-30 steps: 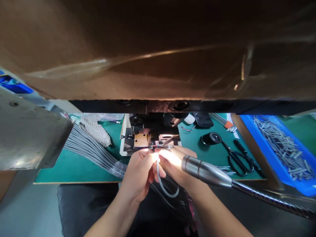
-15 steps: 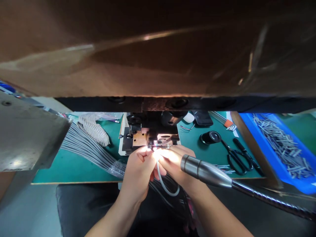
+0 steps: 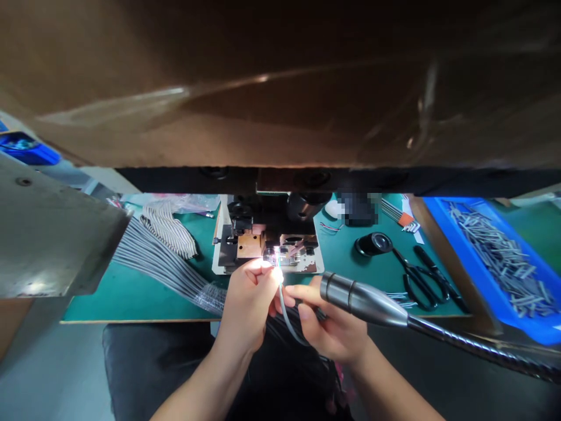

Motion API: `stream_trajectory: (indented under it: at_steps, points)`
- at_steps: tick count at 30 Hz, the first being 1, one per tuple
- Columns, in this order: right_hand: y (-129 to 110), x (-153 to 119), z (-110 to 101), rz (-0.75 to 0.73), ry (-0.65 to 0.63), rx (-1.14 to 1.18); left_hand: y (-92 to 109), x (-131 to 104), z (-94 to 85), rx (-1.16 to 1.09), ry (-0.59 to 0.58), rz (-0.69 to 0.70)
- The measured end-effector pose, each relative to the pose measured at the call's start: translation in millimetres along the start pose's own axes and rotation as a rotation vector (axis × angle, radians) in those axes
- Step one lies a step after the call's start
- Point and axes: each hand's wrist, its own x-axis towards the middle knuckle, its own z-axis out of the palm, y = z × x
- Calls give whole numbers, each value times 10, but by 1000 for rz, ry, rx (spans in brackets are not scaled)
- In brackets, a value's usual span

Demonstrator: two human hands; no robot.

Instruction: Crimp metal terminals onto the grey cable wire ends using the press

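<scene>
My left hand (image 3: 248,301) pinches a grey cable (image 3: 287,318) close to its end. Thin coloured wires at that end reach the small press tooling (image 3: 276,254) under bright light, where glare hides the detail. From the pinch, the cable hangs in a curve toward my lap. My right hand (image 3: 335,327) is just right of the cable, with its index finger stretched toward it and its thumb apart. The other fingers are partly hidden, and no held thing shows there.
A lamp (image 3: 368,301) on a flexible neck crosses above my right hand. Grey cables (image 3: 162,263) lie at left. Scissors (image 3: 421,280), a black cylinder (image 3: 374,244) and a blue tray (image 3: 464,234) of short grey pieces are at right. A large machine body (image 3: 280,128) overhangs everything.
My right hand has drawn back from the tooling, down and to the right, and its fingers have parted. My left hand still grips the cable at nearly the same spot.
</scene>
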Motion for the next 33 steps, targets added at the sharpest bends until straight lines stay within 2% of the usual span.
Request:
stream_trajectory:
  at_steps: [6,16,21,23,27,29,33]
  points:
    - [-96,-45,-44,-19,2,-49,10,7,1,5,-17,26]
    - [-95,-109,-35,-38,-4,-55,-21,12,-7,10,2,52]
    - [3,-151,-35,103,76,-58,5,1,-3,28,11,23]
    - [50,-104,-53,116,-2,-117,14,-2,-6,25,13,12]
    - [124,32,-68,-4,-271,-420,21,-7,-13,11,8,23]
    - [153,67,-47,-46,-299,-515,21,-7,-15,8,4,25]
    - [156,30,34,-92,-257,-543,10,-1,-17,7,5,22]
